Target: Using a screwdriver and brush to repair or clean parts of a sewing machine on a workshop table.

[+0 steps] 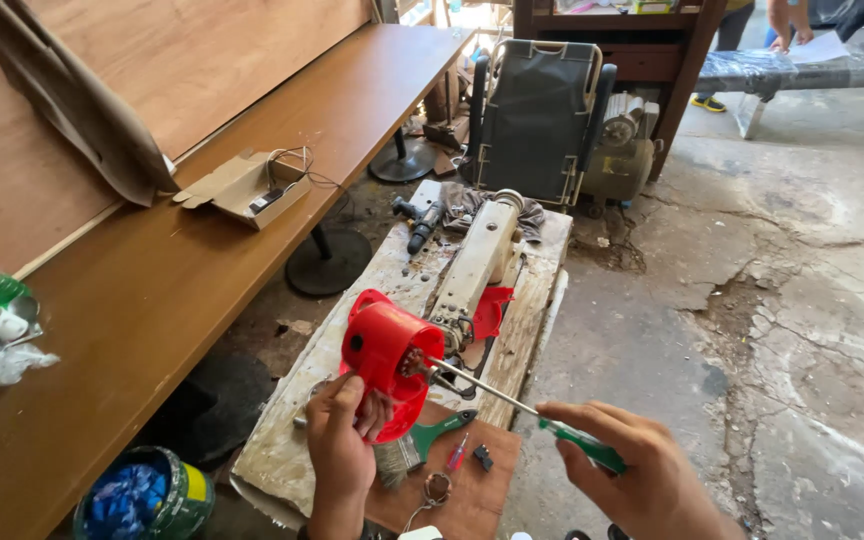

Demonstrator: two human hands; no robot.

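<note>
Left fingers (344, 398) pinch red housing (384, 350) rim (apparently); screwdriver (522, 405) inside.

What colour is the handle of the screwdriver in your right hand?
Green, translucent-looking; the screwdriver handle shows in the head view, gripped by the right hand.

Left hand (340, 440) grips the rim of a round red plastic housing (384, 350), held up over a worn whitewashed wooden surface (382, 280). Right hand (642, 475) holds a green-handled long-shaft screwdriver (512, 400), tip inside the housing. Cream-coloured metal machine body (477, 260) lies on the surface behind. Green-handled paintbrush (422, 440) rests on a brown board (472, 490) below.
</note>
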